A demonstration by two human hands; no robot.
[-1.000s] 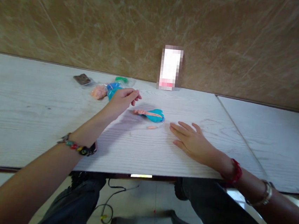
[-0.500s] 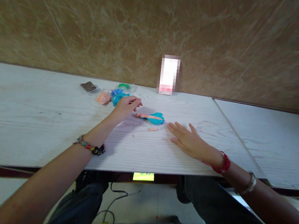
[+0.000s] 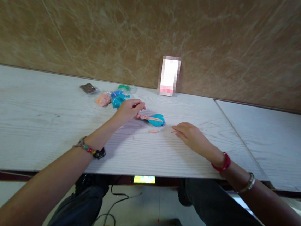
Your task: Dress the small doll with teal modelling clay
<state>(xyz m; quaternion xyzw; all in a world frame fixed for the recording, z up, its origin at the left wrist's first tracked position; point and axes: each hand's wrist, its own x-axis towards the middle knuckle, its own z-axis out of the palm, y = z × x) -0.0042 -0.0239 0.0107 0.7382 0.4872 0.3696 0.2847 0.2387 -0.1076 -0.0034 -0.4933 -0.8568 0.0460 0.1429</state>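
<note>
A flat blue clay shape (image 3: 157,120) lies on the table, with a long peach clay strip (image 3: 146,118) running along it and bunched at its left end. Just above that left end is my left hand (image 3: 131,110), its fingers curled together; what they hold, if anything, is hidden. Across from it, my right hand (image 3: 190,136) pinches a thin peach clay strip (image 3: 174,131) between thumb and fingers, low over the tabletop. Between the hands, a short peach clay piece (image 3: 153,131) rests below the blue shape.
Behind my left hand sit bags of peach clay (image 3: 103,99), bright blue clay (image 3: 118,101) and green clay (image 3: 123,87). A small dark packet (image 3: 88,88) lies farther left. A blurred-out white device (image 3: 169,75) leans on the marbled wall (image 3: 226,45). The table (image 3: 56,146) ends near my legs.
My right hand was spread flat on the table; its fingers have come together around a thin peach clay strip. My left hand has moved slightly right and stays curled by the blue shape.
</note>
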